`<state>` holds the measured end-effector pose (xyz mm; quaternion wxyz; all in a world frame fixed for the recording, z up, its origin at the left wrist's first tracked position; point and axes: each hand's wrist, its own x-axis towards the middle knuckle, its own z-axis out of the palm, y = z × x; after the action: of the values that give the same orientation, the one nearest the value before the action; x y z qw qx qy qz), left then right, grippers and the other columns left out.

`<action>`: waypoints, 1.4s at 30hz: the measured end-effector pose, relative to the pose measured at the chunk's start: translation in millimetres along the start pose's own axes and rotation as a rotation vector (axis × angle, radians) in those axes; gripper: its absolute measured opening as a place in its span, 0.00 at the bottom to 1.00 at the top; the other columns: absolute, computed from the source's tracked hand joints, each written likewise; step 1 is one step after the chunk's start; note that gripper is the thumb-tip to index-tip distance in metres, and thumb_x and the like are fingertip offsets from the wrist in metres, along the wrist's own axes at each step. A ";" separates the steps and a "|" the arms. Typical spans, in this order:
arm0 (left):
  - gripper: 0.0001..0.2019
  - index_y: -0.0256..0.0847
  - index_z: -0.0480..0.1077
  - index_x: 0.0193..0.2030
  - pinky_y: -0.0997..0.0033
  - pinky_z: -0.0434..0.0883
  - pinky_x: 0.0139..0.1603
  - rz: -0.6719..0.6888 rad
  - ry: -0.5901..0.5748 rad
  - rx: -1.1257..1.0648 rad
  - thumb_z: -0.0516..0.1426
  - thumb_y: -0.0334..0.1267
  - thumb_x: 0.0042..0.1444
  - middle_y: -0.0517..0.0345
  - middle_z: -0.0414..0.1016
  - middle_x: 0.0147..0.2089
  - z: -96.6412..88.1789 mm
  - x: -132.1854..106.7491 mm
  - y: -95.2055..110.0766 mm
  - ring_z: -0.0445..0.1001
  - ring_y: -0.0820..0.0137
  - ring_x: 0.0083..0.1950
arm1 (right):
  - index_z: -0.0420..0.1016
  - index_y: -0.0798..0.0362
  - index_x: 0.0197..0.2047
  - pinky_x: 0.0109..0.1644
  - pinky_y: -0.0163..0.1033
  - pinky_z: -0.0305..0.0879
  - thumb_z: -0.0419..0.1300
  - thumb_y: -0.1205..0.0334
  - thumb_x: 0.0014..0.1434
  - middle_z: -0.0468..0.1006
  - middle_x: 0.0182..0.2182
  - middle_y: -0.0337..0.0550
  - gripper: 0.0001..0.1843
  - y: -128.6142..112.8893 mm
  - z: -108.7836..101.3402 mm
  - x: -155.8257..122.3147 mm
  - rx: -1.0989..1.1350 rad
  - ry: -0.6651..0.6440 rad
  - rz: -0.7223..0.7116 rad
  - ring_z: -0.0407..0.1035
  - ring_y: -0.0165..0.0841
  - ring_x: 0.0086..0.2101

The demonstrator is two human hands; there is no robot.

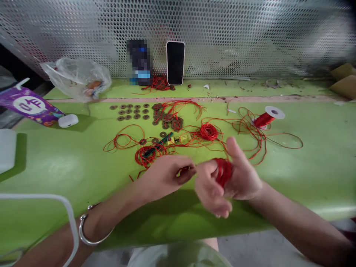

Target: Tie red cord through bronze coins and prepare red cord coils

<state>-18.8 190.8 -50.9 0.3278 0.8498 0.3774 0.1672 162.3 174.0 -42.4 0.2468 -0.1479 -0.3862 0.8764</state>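
Observation:
A bundle of red cord (224, 172) lies wound in the palm of my right hand (239, 178), whose fingers curl about it while the thumb points up. My left hand (169, 172) is closed in a pinch at the right fingertips, with a bit of red cord showing between finger and thumb. Beyond my hands lie a red cord coil (209, 131), a yellow-handled tool (182, 139) and a dark green pen-like stick (157, 145). Brown round coins with holes (136, 111) are set out in rows, near a pile of coins (168, 118) tied with red cord.
A spool of red cord (264, 119) stands at the right with loose loops around it. At the back a phone (175, 63) leans against the perforated metal panel (222, 37). A plastic bag (79, 78), purple carton (30, 105) and white earbud case (68, 121) are at the left.

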 end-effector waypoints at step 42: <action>0.13 0.42 0.74 0.49 0.79 0.60 0.25 0.138 0.066 -0.068 0.51 0.31 0.62 0.66 0.72 0.24 -11.8 -12.5 15.2 0.62 0.79 0.21 | 0.64 0.54 0.28 0.19 0.32 0.38 0.29 0.26 0.56 0.52 0.18 0.31 0.42 4.9 -20.8 8.8 -0.357 0.219 0.112 0.41 0.23 0.16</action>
<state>-25.2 178.9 -32.4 0.3315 0.8562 0.3226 0.2301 162.8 188.6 -60.4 0.2079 -0.3047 -0.4974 0.7851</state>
